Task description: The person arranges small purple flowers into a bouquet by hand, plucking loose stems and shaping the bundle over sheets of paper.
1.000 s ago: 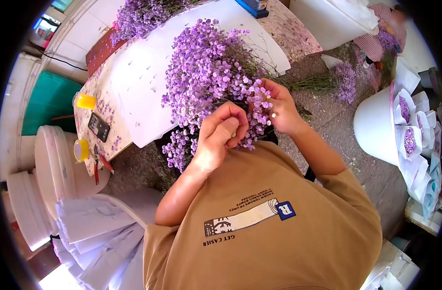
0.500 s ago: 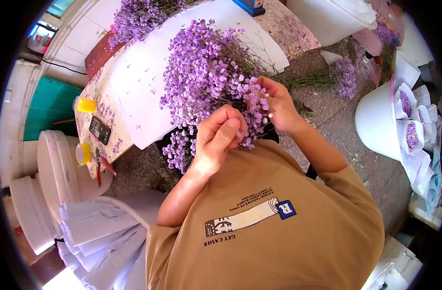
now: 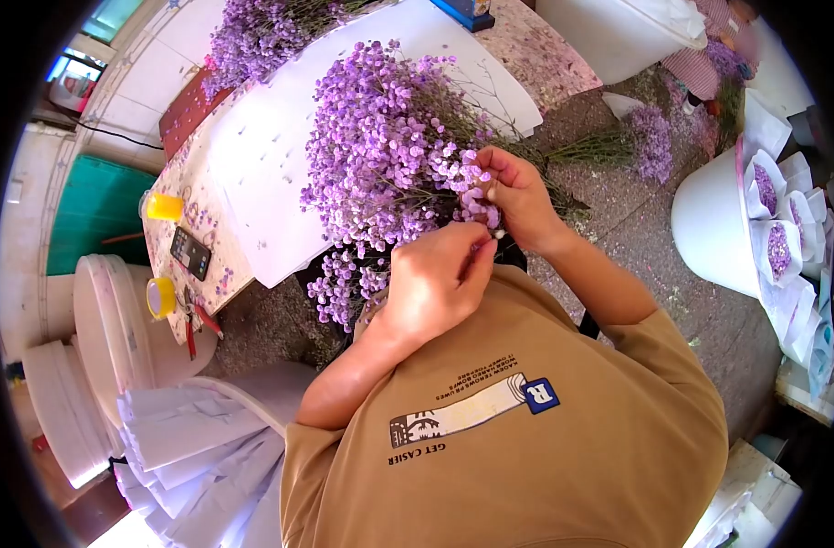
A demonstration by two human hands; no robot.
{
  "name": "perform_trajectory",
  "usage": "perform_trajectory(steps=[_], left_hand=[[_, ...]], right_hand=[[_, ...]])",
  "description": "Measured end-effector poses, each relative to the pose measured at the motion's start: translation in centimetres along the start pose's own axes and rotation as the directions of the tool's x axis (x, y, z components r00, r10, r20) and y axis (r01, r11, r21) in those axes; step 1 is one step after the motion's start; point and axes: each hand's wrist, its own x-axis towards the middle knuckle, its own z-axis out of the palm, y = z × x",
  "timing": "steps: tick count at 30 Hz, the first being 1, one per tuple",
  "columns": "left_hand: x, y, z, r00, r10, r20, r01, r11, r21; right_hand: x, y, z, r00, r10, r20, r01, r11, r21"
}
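A large bunch of small purple flowers [image 3: 380, 146] lies in front of my chest, its blossoms to the left and its thin stems toward the right. My right hand [image 3: 519, 199] is closed at the bunch's right side, fingers pinched on a flower sprig [image 3: 479, 208]. Just below and left of it, my left hand [image 3: 438, 281] is closed, thumb and forefinger pressed together beside the lower blossoms. Whatever its fingertips may hold is too small to make out.
White paper [image 3: 262, 173] covers part of the table, with more purple flowers [image 3: 262, 41] behind. A phone [image 3: 190, 253], yellow tape rolls [image 3: 164, 207] and red-handled pliers [image 3: 207, 320] lie at left. At right stands a white bucket [image 3: 709, 228] of wrapped bunches. Another person's striped sleeve [image 3: 695, 73] shows beyond.
My left hand has moved right, toward my right hand, and turned so its back faces up. My right hand has shifted slightly left and stays on the flowers.
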Motion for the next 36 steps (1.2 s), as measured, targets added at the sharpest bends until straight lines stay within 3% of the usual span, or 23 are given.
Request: perform_trajectory(steps=[1,2,4,6,8,9,10,12,13,14,16,18,21,23,26,28,30,34,36], left_hand=[[-0.3,0.3,-0.4,0.978,-0.19,0.087,0.204,0.956,-0.21],[-0.3,0.0,-0.7,0.978,-0.19,0.089,0.204,0.956,-0.21],[-0.4,-0.7,-1.5,0.945,-0.286,0.158,0.325,0.773,-0.545],[0.1,-0.1,-1.7,0.968,-0.203,0.144,0.248,0.851,-0.464],[0.6,1.5,-1.0,0.99,-0.135,0.036,0.137,0.989,-0.057],[0.6,1.1,-0.3,0.997,-0.075,-0.014,0.076,0.996,0.047],[0.5,0.3,0.0,0.997,-0.074,-0.015,0.075,0.996,0.047],[0.7,-0.7,0.4,0.992,0.106,-0.073,-0.094,0.984,0.153],[0.4,-0.3,0.1,0.998,0.024,-0.052,-0.024,1.0,-0.005],[0.1,0.2,-0.3,0.998,0.024,-0.05,-0.025,1.0,-0.006],[0.0,1.2,-1.3,0.989,-0.149,-0.008,0.136,0.924,-0.357],[0.6,0.9,-2.8,0.974,-0.213,0.078,0.225,0.868,-0.443],[1.7,1.3,-2.3,0.968,-0.247,0.033,0.245,0.918,-0.312],[2.2,1.7,-1.8,0.984,-0.172,-0.048,0.169,0.984,-0.048],[1.5,0.1,-0.9,0.994,-0.088,-0.07,0.093,0.993,0.073],[1.1,-0.1,-1.1,0.995,-0.089,-0.049,0.091,0.995,0.041],[0.5,-0.1,-1.6,0.995,-0.092,-0.03,0.092,0.996,0.011],[0.0,-0.3,-2.8,0.979,-0.203,0.011,0.188,0.884,-0.428],[0.8,0.4,-3.5,0.974,-0.224,0.014,0.208,0.876,-0.435]], right_hand=[[-0.1,-0.2,0.0,1.0,0.0,-0.002,0.0,1.0,0.001],[-0.1,-0.5,0.0,1.0,0.009,0.016,-0.009,1.0,-0.013],[-0.2,-0.5,0.0,0.999,0.02,0.034,-0.019,1.0,-0.025],[-0.2,-0.3,0.2,0.999,0.02,0.049,-0.014,0.994,-0.111],[-0.1,-0.2,0.3,0.998,0.003,0.065,0.005,0.991,-0.137],[-0.2,-0.2,0.3,0.997,-0.012,0.078,0.025,0.986,-0.163],[-0.2,-0.2,0.3,0.997,-0.013,0.079,0.025,0.986,-0.163],[-0.3,-0.4,0.3,0.997,0.009,0.076,0.003,0.988,-0.152],[-0.3,-0.5,0.3,0.997,0.006,0.074,0.005,0.988,-0.153],[-0.4,-0.6,0.3,0.998,-0.004,0.063,0.013,0.987,-0.157],[-0.6,-0.6,0.5,0.999,-0.008,0.052,0.016,0.987,-0.159],[-0.7,-0.6,0.6,0.997,-0.01,0.077,0.026,0.977,-0.213],[-1.0,-0.1,0.6,0.996,0.01,0.088,0.012,0.968,-0.252],[-1.2,-0.2,1.0,0.996,-0.018,0.089,0.042,0.961,-0.274],[-1.3,0.3,0.6,0.99,-0.098,0.101,0.128,0.929,-0.348],[-1.4,0.2,0.7,0.983,-0.145,0.116,0.18,0.901,-0.394],[-1.6,-0.6,0.8,0.993,0.006,0.122,0.04,0.926,-0.376],[-1.7,-0.7,1.2,0.994,-0.024,0.111,0.07,0.901,-0.428],[-1.7,-0.7,1.5,0.995,-0.011,0.101,0.056,0.889,-0.455]])
